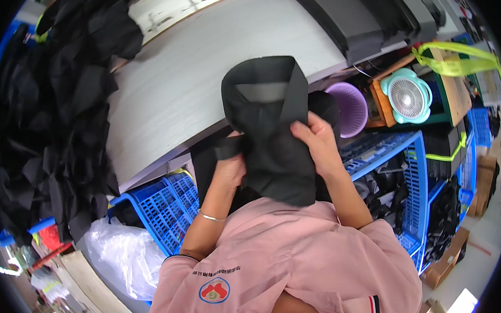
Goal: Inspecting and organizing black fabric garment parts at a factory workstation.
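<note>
A black fabric piece (279,152) hangs between my two hands at the near edge of the grey table (180,89). Its upper part bends over into a loop lying partly above the tabletop, and its lower end falls against my pink shirt. My right hand (318,140) pinches its right edge, thumb on top. On the left side, my left hand (232,166) is closed on a narrow folded part of the same fabric, slightly blurred. The tips of the left fingers are mostly hidden behind the cloth.
A big heap of black cloth (52,110) fills the left. Stacked black sheets (344,24) lie at the table's far right. Blue crates (164,208) flank me, one beside a clear plastic bag (124,255). A purple basket (348,109) and a turquoise fan (406,96) stand right.
</note>
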`<state>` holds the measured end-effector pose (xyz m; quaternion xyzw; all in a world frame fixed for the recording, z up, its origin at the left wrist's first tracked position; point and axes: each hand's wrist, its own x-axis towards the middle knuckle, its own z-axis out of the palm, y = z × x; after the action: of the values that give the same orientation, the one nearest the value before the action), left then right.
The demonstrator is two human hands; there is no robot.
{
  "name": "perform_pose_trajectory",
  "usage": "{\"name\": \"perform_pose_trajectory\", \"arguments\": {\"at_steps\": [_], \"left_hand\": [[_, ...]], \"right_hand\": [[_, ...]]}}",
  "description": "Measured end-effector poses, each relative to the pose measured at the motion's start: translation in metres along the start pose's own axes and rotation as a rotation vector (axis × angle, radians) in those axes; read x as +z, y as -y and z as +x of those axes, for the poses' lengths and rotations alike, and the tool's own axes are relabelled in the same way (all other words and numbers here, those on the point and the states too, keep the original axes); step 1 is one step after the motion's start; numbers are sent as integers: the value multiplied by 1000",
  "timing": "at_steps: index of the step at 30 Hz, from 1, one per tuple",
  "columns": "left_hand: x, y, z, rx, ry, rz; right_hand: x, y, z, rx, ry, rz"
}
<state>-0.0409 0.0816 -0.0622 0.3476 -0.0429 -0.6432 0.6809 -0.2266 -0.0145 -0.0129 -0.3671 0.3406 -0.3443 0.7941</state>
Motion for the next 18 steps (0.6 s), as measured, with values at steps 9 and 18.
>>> {"name": "perform_pose_trajectory", "arguments": {"at_steps": [9,18], "left_hand": [[1,5,8,295,-85,842],[47,32,1,-182,120,868]], "right_hand": [[12,-12,-27,-683,-481,-1086],[-123,-63,-60,-484,-607,-221]]}}
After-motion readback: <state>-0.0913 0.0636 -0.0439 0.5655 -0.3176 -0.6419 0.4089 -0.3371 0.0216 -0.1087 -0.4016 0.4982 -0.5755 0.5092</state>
